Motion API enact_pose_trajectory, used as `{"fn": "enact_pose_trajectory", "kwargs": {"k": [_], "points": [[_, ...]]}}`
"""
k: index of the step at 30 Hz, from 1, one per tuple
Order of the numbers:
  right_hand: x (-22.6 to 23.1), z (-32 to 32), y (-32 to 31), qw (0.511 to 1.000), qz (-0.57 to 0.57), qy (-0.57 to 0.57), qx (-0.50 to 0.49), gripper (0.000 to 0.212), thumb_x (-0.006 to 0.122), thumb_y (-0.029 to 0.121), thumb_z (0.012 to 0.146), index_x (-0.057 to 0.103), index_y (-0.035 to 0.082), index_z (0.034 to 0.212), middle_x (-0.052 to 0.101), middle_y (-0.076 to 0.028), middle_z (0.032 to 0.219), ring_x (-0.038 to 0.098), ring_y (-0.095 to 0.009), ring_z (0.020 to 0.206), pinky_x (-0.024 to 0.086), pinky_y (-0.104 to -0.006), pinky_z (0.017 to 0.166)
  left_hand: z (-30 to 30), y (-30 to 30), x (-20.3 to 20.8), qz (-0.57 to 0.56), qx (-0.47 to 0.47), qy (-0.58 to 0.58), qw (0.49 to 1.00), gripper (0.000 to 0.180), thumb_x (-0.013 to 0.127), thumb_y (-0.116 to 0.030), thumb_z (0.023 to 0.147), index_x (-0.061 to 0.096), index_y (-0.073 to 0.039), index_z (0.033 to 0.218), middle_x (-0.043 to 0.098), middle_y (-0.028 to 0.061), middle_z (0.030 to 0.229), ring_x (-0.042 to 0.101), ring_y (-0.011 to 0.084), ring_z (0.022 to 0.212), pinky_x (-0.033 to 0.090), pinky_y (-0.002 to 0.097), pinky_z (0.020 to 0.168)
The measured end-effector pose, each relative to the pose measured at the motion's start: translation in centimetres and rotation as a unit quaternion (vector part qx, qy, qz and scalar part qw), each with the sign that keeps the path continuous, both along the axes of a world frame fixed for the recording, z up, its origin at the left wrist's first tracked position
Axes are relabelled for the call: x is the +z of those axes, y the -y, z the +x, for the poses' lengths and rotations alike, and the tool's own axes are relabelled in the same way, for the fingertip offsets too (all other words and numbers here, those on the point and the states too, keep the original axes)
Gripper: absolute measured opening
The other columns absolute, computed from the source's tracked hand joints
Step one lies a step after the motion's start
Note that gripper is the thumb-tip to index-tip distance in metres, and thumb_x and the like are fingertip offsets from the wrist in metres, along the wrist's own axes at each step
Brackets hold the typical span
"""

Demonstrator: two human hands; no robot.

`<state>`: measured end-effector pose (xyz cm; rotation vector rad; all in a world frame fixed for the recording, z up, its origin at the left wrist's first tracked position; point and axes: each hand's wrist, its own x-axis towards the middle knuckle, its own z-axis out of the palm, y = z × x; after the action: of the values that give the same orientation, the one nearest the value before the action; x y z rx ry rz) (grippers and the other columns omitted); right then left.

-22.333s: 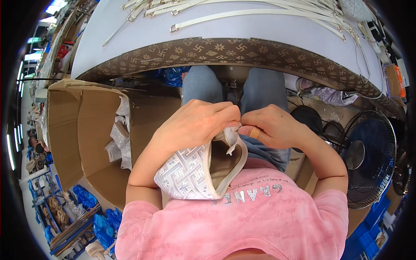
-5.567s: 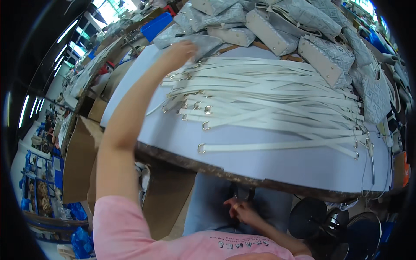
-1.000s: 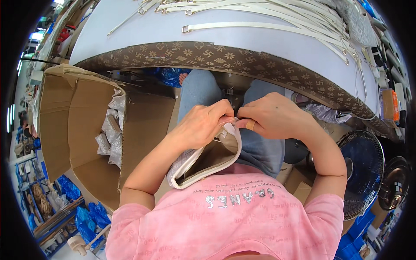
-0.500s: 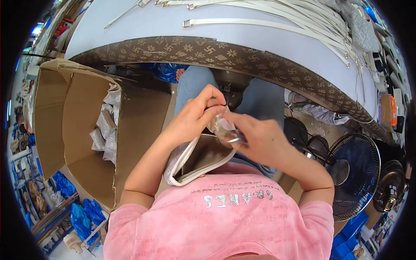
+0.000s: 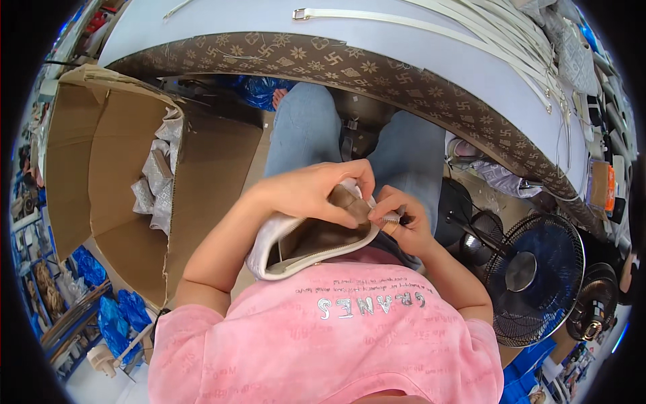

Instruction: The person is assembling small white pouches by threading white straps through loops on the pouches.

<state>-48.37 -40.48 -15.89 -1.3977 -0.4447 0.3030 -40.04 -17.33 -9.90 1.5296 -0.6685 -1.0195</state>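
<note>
A white zippered bag [image 5: 261, 259] lies on my lap against my shirt, its mouth gaping to show a brown lining. My left hand [image 5: 313, 195] curls over the far rim, with thumb and fingers closed on the bag near its right end. Right beside it, my right hand [image 5: 407, 225] pinches the bag's edge by the end of the zipper. A small dark piece shows between the right fingers; its kind cannot be made out.
To my left stands an open cardboard box [image 5: 215, 175] with several pale patterned pieces [image 5: 158, 178]. A table [image 5: 222, 27] ahead carries white buckled straps [image 5: 404, 19]. At my right is a black fan [image 5: 531, 269]. Blue plastic bags [image 5: 114, 323] lie at lower left.
Both hands have moved nearer to me. The right hand has turned and lowered to the bag's right end. The shiny metal piece seen by it before no longer shows clearly.
</note>
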Motion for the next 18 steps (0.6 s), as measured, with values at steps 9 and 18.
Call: {"fn": "enact_pose_trajectory", "kwargs": {"k": [9,18], "points": [[4.0,2.2,2.7,0.990,-0.067,-0.094,0.080,0.017,0.068,0.007,0.089,0.068,0.005,0.107,0.057,-0.006,0.084,0.057,-0.017,0.073,0.042,-0.0282,0.062,-1.1,1.0,-0.9,-0.002,0.096,0.092,0.991,0.020,0.072,-0.012,0.087,0.062,-0.001,0.101,0.066,0.0065,0.092,0.062,0.0156,0.083,0.048,0.0297,0.077],[8.9,4.0,2.7,0.817,-0.462,0.338,0.071,0.039,0.066,0.010,0.085,0.066,0.011,0.124,0.062,-0.004,0.094,0.060,-0.019,0.075,0.050,-0.0286,0.063,-0.8,0.8,-1.8,0.015,0.091,-0.015,0.996,0.014,0.059,-0.011,0.099,0.060,-0.001,0.109,0.065,0.0027,0.092,0.057,0.0073,0.085,0.046,0.0254,0.075]]}}
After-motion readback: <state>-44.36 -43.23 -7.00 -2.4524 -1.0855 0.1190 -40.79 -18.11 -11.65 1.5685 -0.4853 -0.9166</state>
